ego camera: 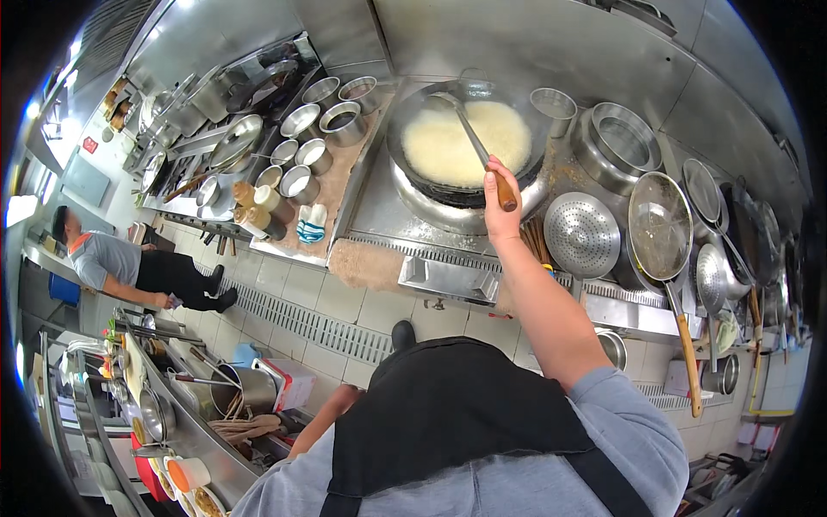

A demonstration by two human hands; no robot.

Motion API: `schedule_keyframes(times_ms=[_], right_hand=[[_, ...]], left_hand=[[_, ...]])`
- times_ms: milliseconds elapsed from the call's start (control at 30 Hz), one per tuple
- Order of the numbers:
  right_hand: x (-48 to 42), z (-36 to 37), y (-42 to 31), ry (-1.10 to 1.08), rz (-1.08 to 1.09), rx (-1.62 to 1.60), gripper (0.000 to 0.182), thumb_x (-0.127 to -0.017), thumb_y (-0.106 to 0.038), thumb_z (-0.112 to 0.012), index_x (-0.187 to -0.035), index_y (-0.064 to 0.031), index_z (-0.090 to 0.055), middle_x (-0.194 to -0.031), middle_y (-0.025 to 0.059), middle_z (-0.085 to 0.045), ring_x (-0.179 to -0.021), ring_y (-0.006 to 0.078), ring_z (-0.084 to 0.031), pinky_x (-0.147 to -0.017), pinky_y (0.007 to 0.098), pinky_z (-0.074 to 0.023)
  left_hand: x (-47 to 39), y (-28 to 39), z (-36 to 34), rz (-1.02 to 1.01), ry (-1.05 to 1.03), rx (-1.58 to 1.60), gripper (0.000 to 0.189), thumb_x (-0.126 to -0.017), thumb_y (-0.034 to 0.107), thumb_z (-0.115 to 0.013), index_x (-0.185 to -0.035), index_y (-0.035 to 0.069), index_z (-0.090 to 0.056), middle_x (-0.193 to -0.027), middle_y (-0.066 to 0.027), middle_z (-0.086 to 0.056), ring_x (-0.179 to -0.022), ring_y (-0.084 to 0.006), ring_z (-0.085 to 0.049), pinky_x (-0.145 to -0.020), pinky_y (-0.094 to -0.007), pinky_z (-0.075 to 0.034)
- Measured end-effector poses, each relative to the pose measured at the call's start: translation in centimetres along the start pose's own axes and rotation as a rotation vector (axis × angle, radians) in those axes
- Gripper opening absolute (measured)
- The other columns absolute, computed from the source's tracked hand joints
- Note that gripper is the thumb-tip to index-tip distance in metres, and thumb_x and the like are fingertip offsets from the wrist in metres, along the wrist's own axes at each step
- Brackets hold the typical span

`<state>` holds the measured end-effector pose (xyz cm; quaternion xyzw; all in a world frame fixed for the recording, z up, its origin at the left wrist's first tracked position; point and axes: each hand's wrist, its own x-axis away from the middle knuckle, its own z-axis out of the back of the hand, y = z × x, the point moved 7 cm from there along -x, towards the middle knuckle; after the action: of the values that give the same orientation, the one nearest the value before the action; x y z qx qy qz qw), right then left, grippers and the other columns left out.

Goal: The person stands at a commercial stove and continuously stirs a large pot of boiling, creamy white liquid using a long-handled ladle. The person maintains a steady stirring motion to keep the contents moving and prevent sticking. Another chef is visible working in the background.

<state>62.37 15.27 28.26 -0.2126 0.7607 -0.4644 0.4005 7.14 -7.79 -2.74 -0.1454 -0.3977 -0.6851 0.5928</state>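
My right hand [502, 203] grips the wooden handle of a metal ladle [475, 139] above a large dark wok [404, 161]. The ladle's bowl end is near the far left part of the wok's inside. Pale yellow, foamy liquid [465, 142] fills much of the wok, which sits on a round metal burner ring [433, 213]. My left hand [347, 393] hangs low beside the black apron [452, 413], mostly hidden; its fingers cannot be made out.
Metal seasoning pots [299, 183], squeeze bottles [271, 201] and a folded cloth [311, 224] lie left of the wok. A perforated ladle [582, 235] and a wire strainer [660, 226] are at right. A co-worker [116, 262] stands at far left.
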Motion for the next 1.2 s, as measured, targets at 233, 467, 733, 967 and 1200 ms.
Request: schedule_keyframes(times_ms=[233,467,733,967,1200], right_hand=[[3.3,-1.0,-2.6,-0.071,-0.037,-0.036,0.025,-0.101,-0.020,-0.067,-0.121,-0.0050,-0.064,-0.141,0.0113,-0.059,-0.128,0.0201,-0.055,-0.109,0.0317,-0.0422],[6.4,1.0,-4.2,-0.161,-0.030,-0.049,0.023,-0.101,-0.015,-0.064,-0.121,-0.0041,-0.064,-0.141,0.0121,-0.060,-0.130,0.0219,-0.054,-0.113,0.0344,-0.0385],[9.0,5.4,-8.7,-0.212,0.034,0.039,0.024,-0.101,-0.014,-0.060,-0.122,-0.0024,-0.065,-0.138,0.0159,-0.061,-0.131,0.0252,-0.055,-0.113,0.0389,-0.0394],[8.6,9.0,-12.3,-0.219,0.085,-0.007,0.020,-0.102,-0.013,-0.054,-0.109,-0.0003,-0.068,-0.127,0.0208,-0.067,-0.127,0.0344,-0.060,-0.112,0.0454,-0.0434],[5.7,10.0,-17.2,-0.303,0.282,0.076,0.053,-0.104,-0.052,-0.051,-0.102,0.0005,-0.060,-0.107,0.0186,-0.066,-0.119,0.0391,-0.060,-0.105,0.0505,-0.0449]], left_hand=[[7.0,10.1,7.7,-0.130,0.158,0.023,0.044,-0.100,0.044,-0.048,-0.102,0.009,-0.074,-0.101,-0.0194,-0.073,-0.100,-0.0426,-0.067,-0.087,-0.0501,-0.054],[6.8,11.6,8.1,-0.243,0.086,-0.216,0.038,-0.101,0.038,-0.045,-0.109,0.013,-0.072,-0.103,-0.0162,-0.073,-0.100,-0.0388,-0.069,-0.087,-0.0505,-0.055],[-6.3,0.0,0.0,-0.271,-0.212,-0.493,0.027,-0.095,0.034,-0.053,-0.096,0.017,-0.074,-0.090,-0.0080,-0.075,-0.093,-0.0323,-0.072,-0.080,-0.0491,-0.056],[-5.3,-0.8,-2.0,-0.320,-0.127,-0.538,0.043,-0.096,0.038,-0.049,-0.077,0.011,-0.076,-0.089,-0.0098,-0.077,-0.087,-0.0330,-0.071,-0.082,-0.0475,-0.054],[-5.4,-3.1,-1.2,0.036,-0.130,-0.208,0.046,-0.092,0.039,-0.050,-0.072,0.009,-0.078,-0.077,-0.0137,-0.074,-0.082,-0.0310,-0.071,-0.083,-0.0476,-0.054]])
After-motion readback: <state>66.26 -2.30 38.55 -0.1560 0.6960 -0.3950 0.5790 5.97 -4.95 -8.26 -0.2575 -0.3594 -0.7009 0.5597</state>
